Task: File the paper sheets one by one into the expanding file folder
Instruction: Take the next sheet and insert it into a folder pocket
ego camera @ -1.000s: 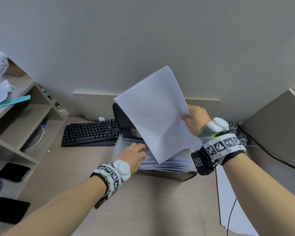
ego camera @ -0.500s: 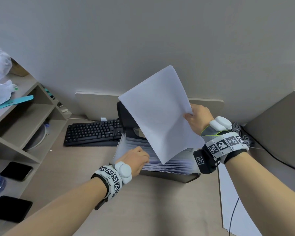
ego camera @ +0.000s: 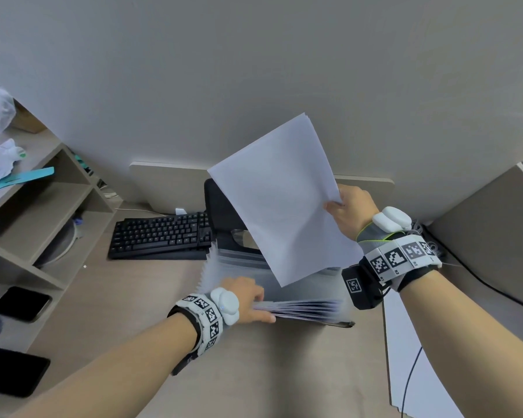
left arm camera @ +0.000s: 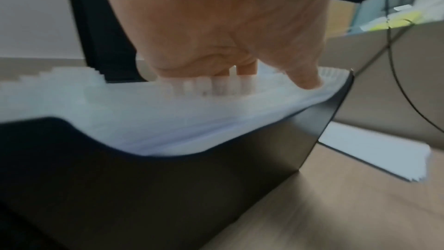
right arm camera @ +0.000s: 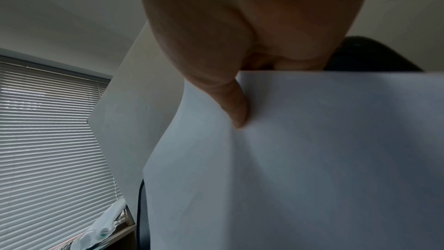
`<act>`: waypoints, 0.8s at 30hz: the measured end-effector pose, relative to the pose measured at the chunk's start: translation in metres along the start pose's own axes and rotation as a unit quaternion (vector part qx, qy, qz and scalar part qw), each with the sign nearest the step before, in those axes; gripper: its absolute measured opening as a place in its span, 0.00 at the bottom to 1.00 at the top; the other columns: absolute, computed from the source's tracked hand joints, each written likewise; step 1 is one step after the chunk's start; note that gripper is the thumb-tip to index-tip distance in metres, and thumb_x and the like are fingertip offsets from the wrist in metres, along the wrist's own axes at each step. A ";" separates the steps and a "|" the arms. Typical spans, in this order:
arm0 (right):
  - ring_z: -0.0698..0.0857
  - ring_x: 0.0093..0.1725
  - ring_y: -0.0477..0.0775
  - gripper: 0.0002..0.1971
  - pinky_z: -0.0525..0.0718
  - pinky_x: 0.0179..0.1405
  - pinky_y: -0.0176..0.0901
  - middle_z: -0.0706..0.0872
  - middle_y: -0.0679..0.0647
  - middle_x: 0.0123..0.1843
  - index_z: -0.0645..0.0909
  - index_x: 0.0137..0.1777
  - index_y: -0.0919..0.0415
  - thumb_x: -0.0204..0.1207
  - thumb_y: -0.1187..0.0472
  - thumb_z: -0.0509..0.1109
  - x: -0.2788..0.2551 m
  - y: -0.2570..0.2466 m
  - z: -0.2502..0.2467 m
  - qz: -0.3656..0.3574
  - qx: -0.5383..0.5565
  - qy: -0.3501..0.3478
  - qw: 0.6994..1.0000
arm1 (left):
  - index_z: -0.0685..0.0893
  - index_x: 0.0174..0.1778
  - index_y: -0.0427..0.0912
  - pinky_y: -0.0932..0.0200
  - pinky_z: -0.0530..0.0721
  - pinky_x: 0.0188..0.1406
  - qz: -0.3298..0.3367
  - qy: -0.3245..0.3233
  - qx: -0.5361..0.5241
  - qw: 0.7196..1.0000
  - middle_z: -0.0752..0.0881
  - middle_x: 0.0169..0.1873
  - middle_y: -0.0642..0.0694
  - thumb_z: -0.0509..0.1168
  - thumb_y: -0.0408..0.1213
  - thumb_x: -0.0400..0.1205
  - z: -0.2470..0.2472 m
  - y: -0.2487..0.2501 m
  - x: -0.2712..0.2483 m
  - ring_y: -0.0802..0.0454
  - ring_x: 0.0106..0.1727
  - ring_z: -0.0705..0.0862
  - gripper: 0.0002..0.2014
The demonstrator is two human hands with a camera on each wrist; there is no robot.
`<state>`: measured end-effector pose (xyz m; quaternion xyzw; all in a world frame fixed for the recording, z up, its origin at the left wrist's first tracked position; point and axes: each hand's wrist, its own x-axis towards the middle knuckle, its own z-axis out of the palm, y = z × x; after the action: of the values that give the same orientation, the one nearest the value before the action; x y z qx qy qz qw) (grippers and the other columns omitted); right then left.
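A black expanding file folder (ego camera: 308, 289) stands on the desk with its translucent dividers (left arm camera: 149, 109) fanned out. My left hand (ego camera: 252, 300) reaches into the dividers near the front wall; fingers go down between them and the thumb (left arm camera: 305, 81) presses on their top edges. My right hand (ego camera: 349, 211) pinches the right edge of a white paper sheet (ego camera: 284, 203) and holds it tilted above the folder, its lower corner just over the open pockets. In the right wrist view the thumb (right arm camera: 234, 105) lies on the sheet (right arm camera: 312, 159). The other fingers are hidden behind the paper.
A black keyboard (ego camera: 160, 235) lies behind the folder on the left. A stack of white sheets (ego camera: 417, 357) lies on the desk to the right, crossed by a black cable (ego camera: 409, 378). Shelves (ego camera: 27, 212) and two dark phones (ego camera: 20, 303) stand at the left.
My left hand has slid toward me along the dividers and pulled them forward, widening a gap. The right hand with the sheet has barely shifted.
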<state>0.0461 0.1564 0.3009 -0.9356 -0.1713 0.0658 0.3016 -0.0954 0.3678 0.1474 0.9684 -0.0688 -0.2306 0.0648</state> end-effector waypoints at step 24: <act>0.72 0.39 0.60 0.13 0.73 0.35 0.48 0.73 0.51 0.41 0.63 0.45 0.55 0.72 0.74 0.57 -0.016 -0.024 0.039 -0.136 -0.304 -0.162 0.929 | 0.78 0.59 0.45 0.52 0.80 0.49 -0.078 0.034 0.120 0.989 0.87 0.53 0.43 0.58 0.56 0.83 0.000 -0.030 0.004 0.42 0.54 0.85 0.19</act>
<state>0.0156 0.1898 0.2835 -0.9266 -0.3556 0.1197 -0.0228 -0.0891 0.3965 0.1409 0.9789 -0.0182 -0.1918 -0.0678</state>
